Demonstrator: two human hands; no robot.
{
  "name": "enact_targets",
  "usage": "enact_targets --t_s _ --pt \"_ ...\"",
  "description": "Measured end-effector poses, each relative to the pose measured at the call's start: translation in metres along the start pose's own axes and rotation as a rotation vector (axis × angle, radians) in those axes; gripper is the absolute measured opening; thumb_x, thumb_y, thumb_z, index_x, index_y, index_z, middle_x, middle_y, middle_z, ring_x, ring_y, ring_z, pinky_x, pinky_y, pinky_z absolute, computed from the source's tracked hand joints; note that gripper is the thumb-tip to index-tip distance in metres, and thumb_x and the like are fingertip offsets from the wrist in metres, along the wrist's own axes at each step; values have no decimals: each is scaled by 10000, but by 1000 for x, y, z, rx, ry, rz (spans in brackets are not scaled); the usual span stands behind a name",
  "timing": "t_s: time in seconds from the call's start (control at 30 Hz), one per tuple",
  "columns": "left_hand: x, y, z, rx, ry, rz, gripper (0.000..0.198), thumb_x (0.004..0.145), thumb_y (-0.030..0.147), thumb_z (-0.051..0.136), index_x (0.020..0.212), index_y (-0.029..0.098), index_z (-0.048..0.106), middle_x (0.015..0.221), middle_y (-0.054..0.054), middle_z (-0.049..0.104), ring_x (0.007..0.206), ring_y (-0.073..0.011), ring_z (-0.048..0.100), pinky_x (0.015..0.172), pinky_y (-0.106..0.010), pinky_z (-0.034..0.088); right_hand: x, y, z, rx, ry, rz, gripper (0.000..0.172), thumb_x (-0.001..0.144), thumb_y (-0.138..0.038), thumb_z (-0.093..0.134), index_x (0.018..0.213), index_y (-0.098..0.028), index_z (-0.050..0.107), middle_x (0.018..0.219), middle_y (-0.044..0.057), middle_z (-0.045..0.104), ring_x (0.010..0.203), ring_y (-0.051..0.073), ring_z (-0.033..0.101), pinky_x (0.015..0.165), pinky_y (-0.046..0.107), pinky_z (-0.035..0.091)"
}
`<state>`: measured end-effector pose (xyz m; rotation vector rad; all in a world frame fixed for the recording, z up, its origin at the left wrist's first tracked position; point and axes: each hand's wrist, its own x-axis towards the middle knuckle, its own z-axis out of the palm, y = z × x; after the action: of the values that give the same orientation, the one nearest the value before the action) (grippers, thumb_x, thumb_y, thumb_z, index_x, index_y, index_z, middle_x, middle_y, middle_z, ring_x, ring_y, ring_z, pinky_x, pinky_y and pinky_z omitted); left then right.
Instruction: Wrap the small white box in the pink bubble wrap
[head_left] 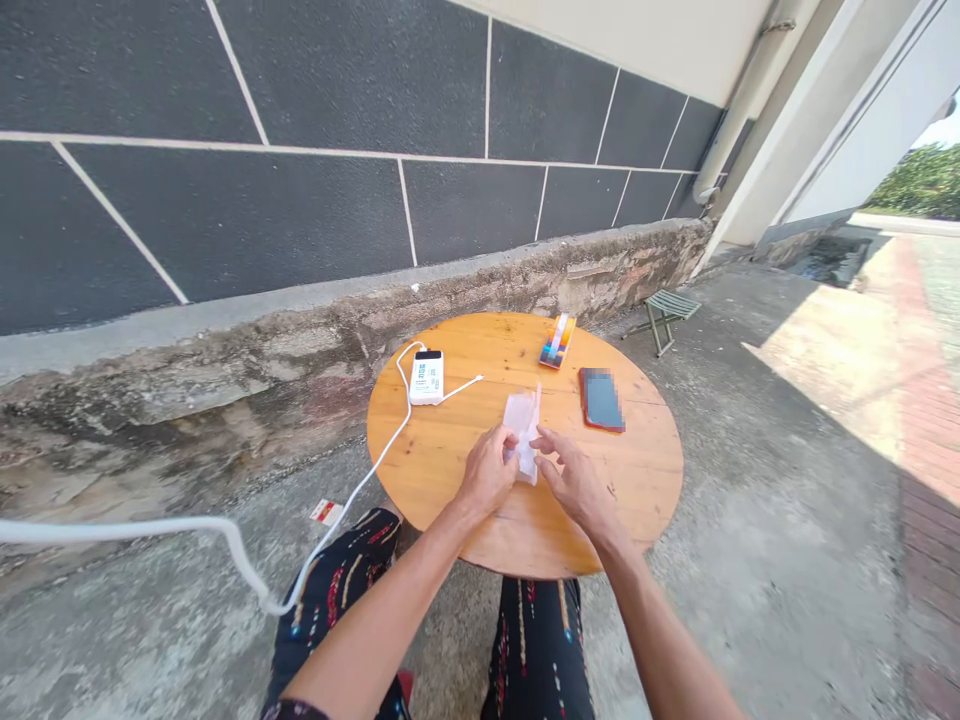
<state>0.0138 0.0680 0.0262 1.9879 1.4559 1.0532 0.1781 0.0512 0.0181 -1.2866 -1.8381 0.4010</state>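
Observation:
A thin, pale translucent plastic bag lies on the round wooden table, between my two hands. Its right edge stands up a little. My left hand is closed, thumb and fingertips pinching the bag's left side. On the other side, my right hand has its fingers apart and slightly bent, the tips at or just beside the bag's right edge. Whether those tips touch it is hard to tell. What the bag contains, if anything, cannot be made out.
A white power bank with a white cable sits on the table's left. A colourful tape dispenser-like object stands at the back, and a phone lies on the right. Beyond are a folding stool and a tiled wall.

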Motion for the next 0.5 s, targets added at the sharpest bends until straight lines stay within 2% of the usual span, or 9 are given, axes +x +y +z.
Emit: enact_targets --t_s 0.1,0.17,0.3,0.37,0.5 --pt "-1 -1 1 25 -7 36 196 724 78 517 880 194 546 904 -19 625 865 -165 568 770 -277 441 6 4 -1 -13 69 106 339 843 -234 454 1159 -175 560 941 59 673 763 166 605 706 317 483" --pt "1 -1 1 33 -25 46 230 717 70 516 908 192 552 921 -24 625 884 -166 568 789 -280 444 12 6 -5 -48 60 136 320 846 -229 450 1135 -167 575 914 53 655 684 150 587 673 303 479" --pt "7 1 -2 63 -82 -36 323 698 82 530 1004 179 565 917 -35 627 874 -172 576 798 -289 454 32 7 -9 -187 -68 -12 358 859 -150 404 1168 -208 574 974 62 604 837 173 591 735 295 463" --pt "11 5 -4 90 -124 -64 332 696 99 536 1017 169 586 910 -44 631 868 -181 579 799 -297 453 43 5 -9 -270 -130 -72 352 853 -116 405 1126 -218 603 1002 73 579 903 184 581 745 286 454" --pt "16 10 -7 127 -186 -62 316 697 112 524 986 171 635 907 -58 635 861 -196 581 781 -299 450 56 2 -9 -359 -212 -119 240 876 -156 433 935 -208 661 1002 69 559 803 161 581 672 259 439"
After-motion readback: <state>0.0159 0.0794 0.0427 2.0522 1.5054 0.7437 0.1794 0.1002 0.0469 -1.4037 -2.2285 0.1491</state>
